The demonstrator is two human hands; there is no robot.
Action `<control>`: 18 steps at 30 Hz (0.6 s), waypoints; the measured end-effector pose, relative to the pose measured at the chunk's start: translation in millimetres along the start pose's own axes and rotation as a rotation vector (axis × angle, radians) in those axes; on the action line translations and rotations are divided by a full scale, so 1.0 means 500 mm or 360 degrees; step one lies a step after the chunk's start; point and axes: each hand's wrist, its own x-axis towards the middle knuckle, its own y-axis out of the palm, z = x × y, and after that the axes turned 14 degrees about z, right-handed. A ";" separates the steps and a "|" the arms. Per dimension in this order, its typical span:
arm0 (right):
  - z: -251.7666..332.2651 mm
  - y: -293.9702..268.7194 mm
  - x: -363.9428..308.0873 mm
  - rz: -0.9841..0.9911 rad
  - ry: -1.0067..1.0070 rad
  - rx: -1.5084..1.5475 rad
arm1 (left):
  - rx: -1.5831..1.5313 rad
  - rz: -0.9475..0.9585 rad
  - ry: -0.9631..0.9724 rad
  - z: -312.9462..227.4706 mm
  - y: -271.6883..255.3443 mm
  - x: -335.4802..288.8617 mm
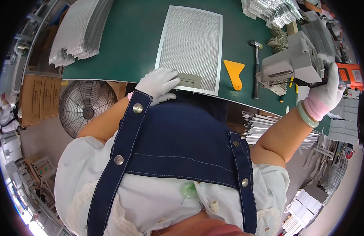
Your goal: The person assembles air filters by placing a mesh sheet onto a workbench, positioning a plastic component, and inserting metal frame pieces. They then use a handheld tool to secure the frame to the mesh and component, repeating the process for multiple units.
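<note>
A rectangular metal mesh filter panel [190,45] with a pale frame lies flat on the green tabletop, its near edge by the table's front edge. Gloved in white, my left hand [160,83] rests at the panel's near left corner, fingers apart, beside the grey latch plate [190,80] set in the mesh. Off to the far right, my right hand [325,94], in a white glove with a pink cuff, is closed at the front of an orange power tool [350,76]. What its lower fingers do there is hidden.
Right of the panel lie a yellow scraper [234,74] and a hammer [256,67], then a grey bench device [290,61]. Stacks of mesh sheets [81,31] and crumpled-edged mesh [270,11] stand at the back. A floor fan [88,108] and cartons [40,98] are left.
</note>
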 end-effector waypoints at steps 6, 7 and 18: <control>-0.017 -0.019 0.026 0.0056 0.0019 -0.0091 | 0.0193 -0.0108 -0.0226 0.000 0.002 0.016; -0.019 -0.021 0.030 0.0056 0.0044 -0.0122 | 0.0206 -0.0096 -0.0279 0.000 0.007 0.017; 0.024 -0.060 0.116 -0.0044 -0.0121 -0.0588 | 0.0225 -0.0078 -0.0244 0.007 0.016 0.019</control>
